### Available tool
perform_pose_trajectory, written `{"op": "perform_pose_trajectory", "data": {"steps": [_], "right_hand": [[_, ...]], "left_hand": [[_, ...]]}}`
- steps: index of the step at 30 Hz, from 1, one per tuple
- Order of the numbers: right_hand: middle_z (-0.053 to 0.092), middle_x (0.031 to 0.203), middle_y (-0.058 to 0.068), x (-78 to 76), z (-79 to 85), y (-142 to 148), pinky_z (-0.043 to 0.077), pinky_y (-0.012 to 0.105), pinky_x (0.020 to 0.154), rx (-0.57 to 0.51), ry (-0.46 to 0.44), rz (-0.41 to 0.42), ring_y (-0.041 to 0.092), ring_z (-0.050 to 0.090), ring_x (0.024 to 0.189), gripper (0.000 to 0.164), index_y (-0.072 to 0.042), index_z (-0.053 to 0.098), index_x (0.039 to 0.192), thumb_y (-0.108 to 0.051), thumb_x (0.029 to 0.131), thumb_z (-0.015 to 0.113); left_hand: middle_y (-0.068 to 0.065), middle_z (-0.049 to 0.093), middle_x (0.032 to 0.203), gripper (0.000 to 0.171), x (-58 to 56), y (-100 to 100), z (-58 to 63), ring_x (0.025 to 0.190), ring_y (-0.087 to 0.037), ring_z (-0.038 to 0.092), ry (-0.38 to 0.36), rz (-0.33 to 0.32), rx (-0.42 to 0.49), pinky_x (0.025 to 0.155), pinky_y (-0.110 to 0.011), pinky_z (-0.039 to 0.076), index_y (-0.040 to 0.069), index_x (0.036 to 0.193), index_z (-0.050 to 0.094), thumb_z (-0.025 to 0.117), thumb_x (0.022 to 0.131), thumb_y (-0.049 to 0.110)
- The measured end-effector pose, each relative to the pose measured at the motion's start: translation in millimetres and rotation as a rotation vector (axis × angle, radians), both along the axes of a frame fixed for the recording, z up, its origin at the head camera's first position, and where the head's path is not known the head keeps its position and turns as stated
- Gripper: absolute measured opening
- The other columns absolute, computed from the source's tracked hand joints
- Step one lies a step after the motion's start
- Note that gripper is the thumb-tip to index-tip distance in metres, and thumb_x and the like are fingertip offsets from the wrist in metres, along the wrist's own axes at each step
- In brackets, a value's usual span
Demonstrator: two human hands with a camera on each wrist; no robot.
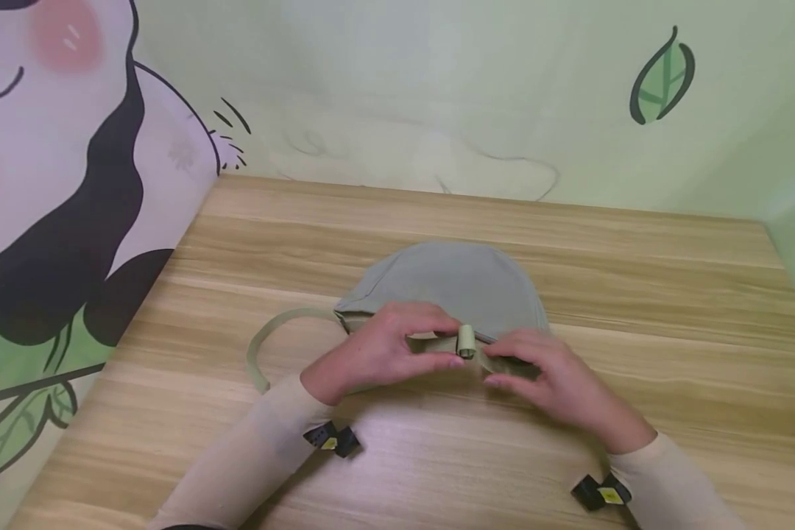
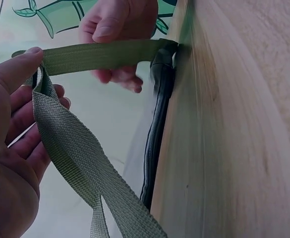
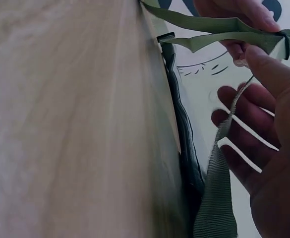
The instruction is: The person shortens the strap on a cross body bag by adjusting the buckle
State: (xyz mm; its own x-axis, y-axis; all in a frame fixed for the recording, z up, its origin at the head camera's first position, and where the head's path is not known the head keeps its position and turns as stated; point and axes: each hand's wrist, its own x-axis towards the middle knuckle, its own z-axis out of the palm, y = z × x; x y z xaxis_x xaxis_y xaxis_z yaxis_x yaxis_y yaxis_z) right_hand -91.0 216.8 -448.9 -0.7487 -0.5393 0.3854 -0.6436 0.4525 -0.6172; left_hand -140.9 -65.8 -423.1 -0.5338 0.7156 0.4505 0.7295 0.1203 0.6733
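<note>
A grey-green fabric bag with a curved top lies flat on the table, its zipped edge towards me. A green webbing strap runs from it. Between the hands the strap doubles into a small loop, with a dark slider around it. My left hand pinches the strap by this loop between thumb and fingers. Just to the right, my right hand holds the webbing, thumb against it and the other fingers spread loosely. The dark zipper shows along the bag's near edge.
The wooden table meets a painted wall at the back and left. Part of the strap curves out over the table left of the bag. Small black devices are worn at both wrists, over light sleeves.
</note>
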Motion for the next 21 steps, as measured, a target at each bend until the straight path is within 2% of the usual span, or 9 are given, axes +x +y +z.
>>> {"op": "perform_pose_trajectory", "data": {"steps": [3, 5, 10, 14, 18, 21], "right_hand": [[0.081, 0.113, 0.003, 0.5, -0.3, -1, 0.051, 0.013, 0.102, -0.048, -0.059, 0.002, 0.012, 0.072, 0.107, 0.039, -0.01, 0.079, 0.115, 0.0, 0.08, 0.091], [0.081, 0.112, 0.004, 0.9, -0.2, -2, 0.051, 0.012, 0.101, -0.08, -0.067, -0.005, 0.01, 0.072, 0.107, 0.039, -0.01, 0.079, 0.115, 0.002, 0.08, 0.09], [0.08, 0.111, 0.004, 0.8, 2.9, -5, 0.051, 0.011, 0.101, -0.151, -0.029, 0.001, 0.009, 0.072, 0.106, 0.046, -0.011, 0.078, 0.118, 0.008, 0.077, 0.09], [0.081, 0.111, 0.004, 0.6, 6.8, -8, 0.052, 0.012, 0.101, -0.165, 0.001, 0.01, 0.01, 0.073, 0.106, 0.047, -0.01, 0.079, 0.117, 0.008, 0.076, 0.09], [0.082, 0.11, 0.006, 1.2, 10.2, -10, 0.053, 0.012, 0.098, -0.161, 0.041, -0.018, 0.012, 0.075, 0.104, 0.04, -0.007, 0.079, 0.115, 0.0, 0.078, 0.093], [0.082, 0.107, 0.008, 1.7, 11.7, -12, 0.054, 0.011, 0.098, -0.171, 0.082, -0.045, 0.016, 0.076, 0.101, 0.033, -0.005, 0.08, 0.114, -0.023, 0.088, 0.09]], "left_hand": [[-0.002, 0.082, 0.113, 0.033, 0.6, -1, 0.0, 0.104, -0.01, 0.075, 0.001, 0.009, 0.001, 0.095, -0.028, 0.062, 0.008, 0.119, 0.08, 0.091, 0.088, 0.013], [-0.002, 0.081, 0.112, 0.032, 0.7, -2, -0.4, 0.103, -0.009, 0.074, -0.001, 0.007, 0.006, 0.094, -0.029, 0.062, 0.008, 0.117, 0.08, 0.091, 0.088, 0.013], [-0.001, 0.081, 0.111, 0.028, -0.2, -1, -1.8, 0.102, -0.009, 0.073, 0.004, -0.023, 0.011, 0.091, -0.034, 0.063, 0.01, 0.116, 0.079, 0.089, 0.09, 0.013], [-0.003, 0.081, 0.111, 0.026, -0.4, 1, -2.7, 0.103, -0.011, 0.075, 0.022, -0.035, 0.004, 0.093, -0.034, 0.063, 0.009, 0.114, 0.079, 0.089, 0.091, 0.014], [-0.004, 0.081, 0.109, 0.026, 0.0, 4, -4.6, 0.102, -0.013, 0.074, 0.042, -0.034, -0.01, 0.093, -0.029, 0.062, 0.008, 0.113, 0.078, 0.089, 0.09, 0.015], [-0.004, 0.08, 0.108, 0.028, 0.0, 6, -6.6, 0.099, -0.012, 0.073, 0.043, -0.03, -0.02, 0.091, -0.024, 0.06, 0.007, 0.113, 0.077, 0.09, 0.089, 0.015]]}}
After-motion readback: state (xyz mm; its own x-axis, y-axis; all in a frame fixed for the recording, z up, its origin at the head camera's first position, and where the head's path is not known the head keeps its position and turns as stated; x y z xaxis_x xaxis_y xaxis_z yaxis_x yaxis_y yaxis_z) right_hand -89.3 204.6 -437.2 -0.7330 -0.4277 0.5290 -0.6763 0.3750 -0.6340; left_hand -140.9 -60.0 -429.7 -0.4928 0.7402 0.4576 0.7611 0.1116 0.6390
